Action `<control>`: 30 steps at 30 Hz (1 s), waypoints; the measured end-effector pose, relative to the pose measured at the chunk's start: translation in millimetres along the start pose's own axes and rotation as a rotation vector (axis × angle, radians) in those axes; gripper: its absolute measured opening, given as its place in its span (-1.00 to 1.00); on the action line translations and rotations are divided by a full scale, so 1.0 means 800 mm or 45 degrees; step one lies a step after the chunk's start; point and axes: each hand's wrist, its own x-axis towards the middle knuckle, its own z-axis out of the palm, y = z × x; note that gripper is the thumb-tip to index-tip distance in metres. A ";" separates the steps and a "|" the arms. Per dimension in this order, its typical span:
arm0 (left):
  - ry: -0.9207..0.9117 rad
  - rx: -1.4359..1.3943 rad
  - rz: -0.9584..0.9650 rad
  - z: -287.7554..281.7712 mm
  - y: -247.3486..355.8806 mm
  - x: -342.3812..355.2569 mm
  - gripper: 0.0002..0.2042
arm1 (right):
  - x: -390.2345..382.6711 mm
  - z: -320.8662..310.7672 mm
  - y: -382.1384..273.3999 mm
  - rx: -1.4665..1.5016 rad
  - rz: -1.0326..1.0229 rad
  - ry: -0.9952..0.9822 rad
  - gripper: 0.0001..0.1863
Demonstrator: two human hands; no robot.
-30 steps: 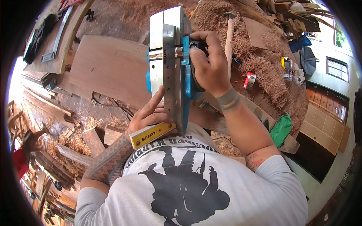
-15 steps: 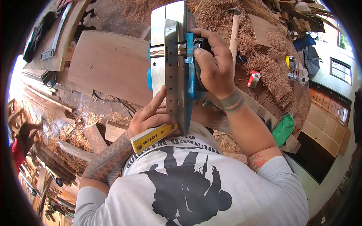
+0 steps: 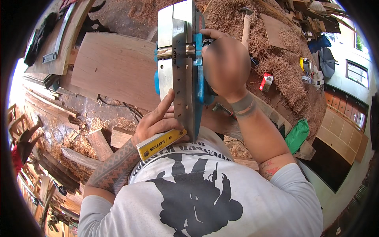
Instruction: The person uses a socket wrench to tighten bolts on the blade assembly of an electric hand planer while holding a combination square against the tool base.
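Note:
An upturned blue electric planer (image 3: 166,79) stands in front of my chest, its silver sole and cutter slot facing me. Along the sole lies the ruled steel blade of a try square (image 3: 162,144) with a yellow handle. My left hand (image 3: 156,121) is closed around the square near its corner, the index finger stretched against the sole. At the planer's right side my right hand (image 3: 227,69) is wrapped about its black side part. That hand is blurred now, and only a fingertip shows clearly at the top.
A wide brown board (image 3: 114,71) lies beyond my left arm. Wood shavings (image 3: 288,85) cover the ground at right, with a hammer (image 3: 245,31), a red-and-white box (image 3: 266,82) and a green bag (image 3: 297,136). A bench (image 3: 65,47) stands at upper left; offcuts (image 3: 99,144) lie below.
Both hands, the planer and the square stay practically in place. Dark shapes beside the bench at upper left and a brown-and-red shape at the left edge have shifted.

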 end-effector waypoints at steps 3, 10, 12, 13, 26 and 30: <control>-0.011 0.019 0.002 -0.001 -0.002 -0.002 -0.78 | 0.000 0.000 0.000 -0.027 -0.044 -0.001 -0.58; 0.025 -0.101 -0.017 0.001 0.001 0.004 -0.77 | -0.001 0.000 0.001 -0.023 0.014 -0.008 -0.58; -0.018 -0.010 -0.020 -0.001 -0.002 0.000 -0.79 | -0.001 -0.001 0.002 -0.021 0.016 -0.004 -0.58; -0.019 -0.010 -0.020 -0.001 0.000 0.002 -0.79 | -0.001 -0.001 0.002 -0.026 0.018 -0.010 -0.58; -0.020 0.000 0.019 -0.005 0.003 0.008 -0.80 | -0.001 0.001 0.000 -0.009 0.020 -0.008 -0.60; -0.025 -0.017 -0.004 -0.004 0.005 0.009 -0.79 | -0.001 0.001 0.003 0.001 0.023 0.002 -0.60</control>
